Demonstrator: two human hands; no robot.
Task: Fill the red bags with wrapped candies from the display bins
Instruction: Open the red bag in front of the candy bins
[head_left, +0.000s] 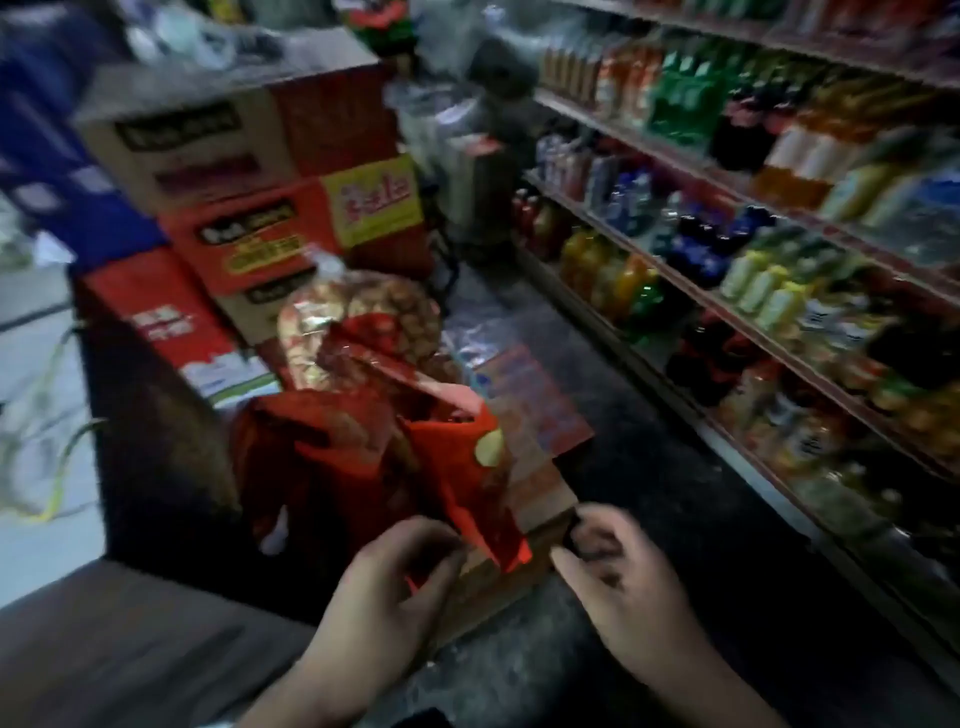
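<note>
- Head view, blurred and dim: I see both hands low in the frame, with the red bag (457, 467) just ahead of them. It lies crumpled across the top of a cardboard box (535, 467).
- My left hand (395, 592) has its fingers curled onto the bag's near lower edge and pinches the thin red film there.
- My right hand (623, 582) sits at the near corner of the box with its fingers bent. The blur hides whether they grip the box, the bag, or nothing, so I cannot tell.
- The candies (311, 332) are packed in clear sacks beyond the red bag, in front of a stack of red cartons (249, 228).
- Shelves (675, 291) of bottles (623, 280) run along the right side, well apart from the hands.
- I judge the bag to be light, limp and slippery. It looks like glossy film that will collapse, crinkle and slide between the fingers.
- A pinch on one edge will not hold it open. I would take the mouth rim between thumb and forefinger on opposite sides and spread it.
- Once candies go in, I expect the weight to drag on the film, so I would support the bottom or rest it on the box.
</note>
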